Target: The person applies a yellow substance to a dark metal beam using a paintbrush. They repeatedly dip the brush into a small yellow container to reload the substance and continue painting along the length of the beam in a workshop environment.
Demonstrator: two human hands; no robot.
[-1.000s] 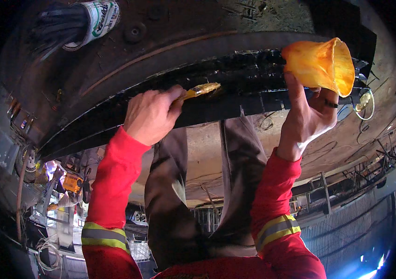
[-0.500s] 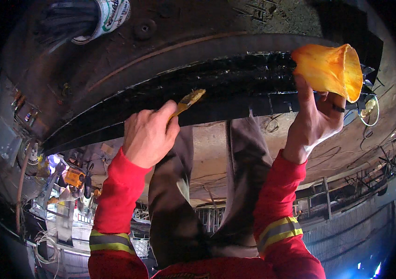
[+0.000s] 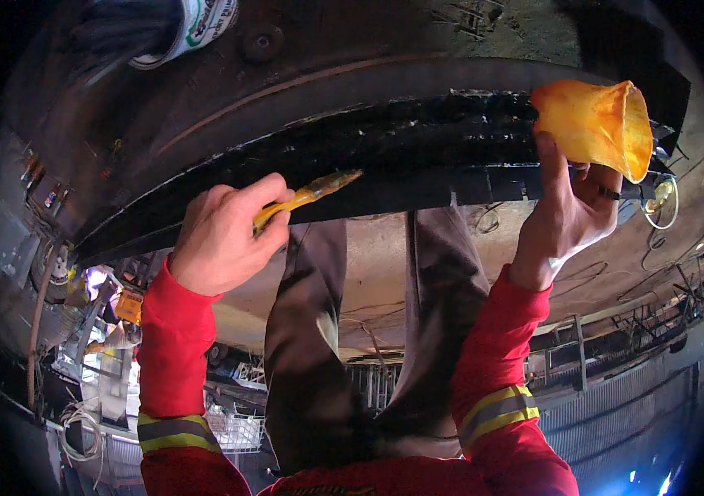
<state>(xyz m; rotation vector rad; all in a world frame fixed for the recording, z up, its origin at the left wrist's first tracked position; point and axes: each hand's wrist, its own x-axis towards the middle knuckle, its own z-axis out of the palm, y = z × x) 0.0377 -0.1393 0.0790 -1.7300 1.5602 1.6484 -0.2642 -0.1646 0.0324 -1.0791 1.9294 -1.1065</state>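
Note:
My left hand [image 3: 232, 236] is closed around the yellow handle of a small paintbrush [image 3: 309, 192]. Its dark, worn bristle end points right, over a long black metal beam [image 3: 418, 128] with glossy, wet-looking patches and pale flecks. Whether the bristles touch the beam, I cannot tell. At the right end of the beam, my right hand [image 3: 565, 219] grips a yellow-orange, soft-walled cup [image 3: 587, 120] from below. The cup is tipped on its side, its flared mouth facing right; its inside is mostly hidden. A dark ring circles one finger of that hand.
A white printed bucket [image 3: 195, 33] with dark rods stands at the upper left. Near it lies a round disc [image 3: 262, 41]. Loose scraps [image 3: 472, 18] litter the floor at the top. A pale cable [image 3: 664, 211] loops at right; an orange machine [image 3: 128, 306] sits at lower left.
My left hand has drawn back to the left with the brush, which now lies flatter. My right hand and the cup have shifted only slightly to the right in view.

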